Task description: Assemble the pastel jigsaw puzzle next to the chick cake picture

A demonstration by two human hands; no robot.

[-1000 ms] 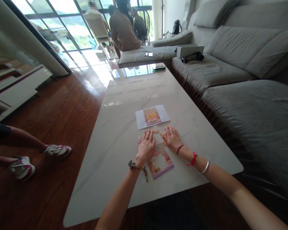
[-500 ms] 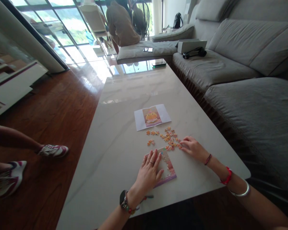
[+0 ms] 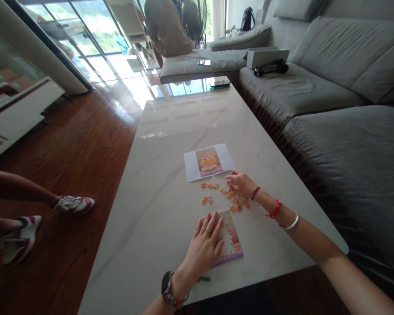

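Note:
My left hand [image 3: 203, 243] lies flat with spread fingers on the left part of a partly filled jigsaw puzzle board [image 3: 237, 245], covering much of it. Pink and purple pieces line the board's right and lower edges. Beyond the board lies a loose heap of orange-yellow puzzle pieces [image 3: 239, 204]. Over the far side of this heap is my right hand [image 3: 242, 183], its fingertips pinched together at a small puzzle piece that they mostly hide. Two small groups sit to the left: a row of pieces [image 3: 210, 185] and a nearer cluster [image 3: 206, 199].
A creased sheet with a printed picture [image 3: 208, 161] lies beyond the pieces on the marble-look table [image 3: 144, 192]. A phone [image 3: 219, 84] rests at the table's far end. A grey sofa [image 3: 344, 131] runs along the right. Another person's legs [image 3: 22, 186] stand at the left.
My right hand has moved left and away from me, from the heap's right edge to its far side. My left hand stays on the board. The view has shifted slightly.

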